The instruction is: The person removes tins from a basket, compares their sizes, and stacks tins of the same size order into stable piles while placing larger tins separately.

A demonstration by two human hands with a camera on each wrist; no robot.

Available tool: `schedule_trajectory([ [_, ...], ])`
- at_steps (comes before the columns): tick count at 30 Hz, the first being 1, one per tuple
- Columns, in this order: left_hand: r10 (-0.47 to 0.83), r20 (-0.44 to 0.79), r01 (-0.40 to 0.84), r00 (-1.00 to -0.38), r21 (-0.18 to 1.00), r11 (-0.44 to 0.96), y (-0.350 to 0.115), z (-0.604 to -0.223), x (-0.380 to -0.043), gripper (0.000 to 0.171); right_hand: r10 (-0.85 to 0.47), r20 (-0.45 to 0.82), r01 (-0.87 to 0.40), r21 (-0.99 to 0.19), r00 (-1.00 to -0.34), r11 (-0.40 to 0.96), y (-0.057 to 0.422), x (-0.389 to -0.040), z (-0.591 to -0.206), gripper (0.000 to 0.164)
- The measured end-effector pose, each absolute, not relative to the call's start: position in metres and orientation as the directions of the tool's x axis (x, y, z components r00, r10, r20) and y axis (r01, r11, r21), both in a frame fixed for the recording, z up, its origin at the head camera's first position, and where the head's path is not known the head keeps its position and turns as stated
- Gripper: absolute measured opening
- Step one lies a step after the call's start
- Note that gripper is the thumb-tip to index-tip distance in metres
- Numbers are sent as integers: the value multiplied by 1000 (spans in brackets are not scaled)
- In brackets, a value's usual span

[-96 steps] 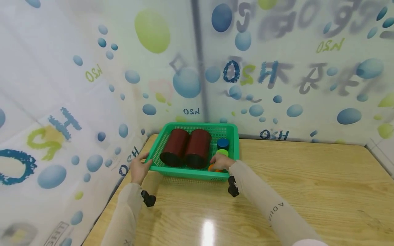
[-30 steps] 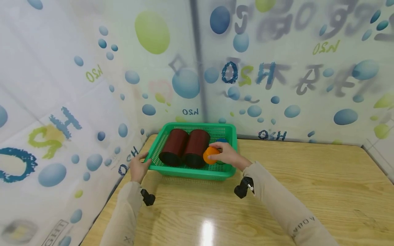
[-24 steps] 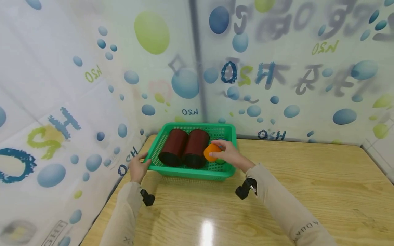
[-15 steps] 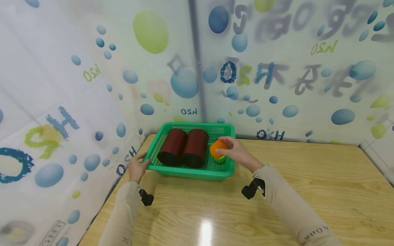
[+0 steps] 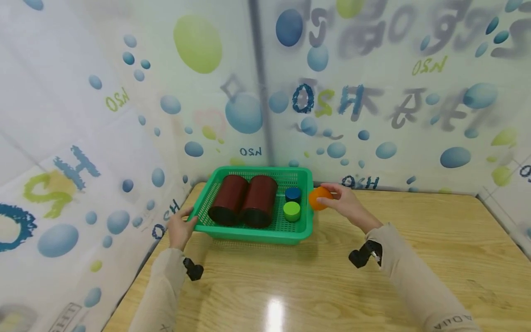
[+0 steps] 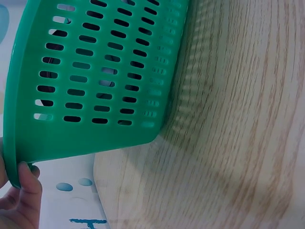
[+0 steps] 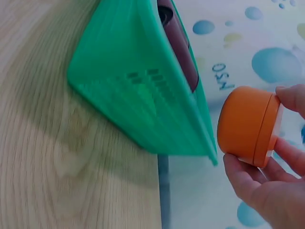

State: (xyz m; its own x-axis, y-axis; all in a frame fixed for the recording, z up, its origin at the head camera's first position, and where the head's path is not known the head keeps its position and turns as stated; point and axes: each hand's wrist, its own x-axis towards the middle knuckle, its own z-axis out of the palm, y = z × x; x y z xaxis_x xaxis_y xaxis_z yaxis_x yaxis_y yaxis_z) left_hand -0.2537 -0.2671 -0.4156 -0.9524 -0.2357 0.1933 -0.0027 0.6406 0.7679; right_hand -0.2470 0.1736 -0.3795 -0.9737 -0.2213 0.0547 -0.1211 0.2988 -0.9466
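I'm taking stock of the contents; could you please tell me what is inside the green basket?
The basket holds two dark red cylinders, a round blue item and a round lime-green item. What lies directly beneath them is covered and cannot be seen.

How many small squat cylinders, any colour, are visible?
3: the orange cylinder held by the right hand, beside the basket; the blue cylinder inside the basket; the green cylinder also inside, nearer the person. More could be hidden behind the large dark red cylinders.
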Motion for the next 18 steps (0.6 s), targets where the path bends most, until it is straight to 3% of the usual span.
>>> schedule_trajectory([
  [18,-251,196,-8,-948,773,634,-267,-418,-256,39,-105,-44,-1,-919,-994,393,245,-248,-420,63],
])
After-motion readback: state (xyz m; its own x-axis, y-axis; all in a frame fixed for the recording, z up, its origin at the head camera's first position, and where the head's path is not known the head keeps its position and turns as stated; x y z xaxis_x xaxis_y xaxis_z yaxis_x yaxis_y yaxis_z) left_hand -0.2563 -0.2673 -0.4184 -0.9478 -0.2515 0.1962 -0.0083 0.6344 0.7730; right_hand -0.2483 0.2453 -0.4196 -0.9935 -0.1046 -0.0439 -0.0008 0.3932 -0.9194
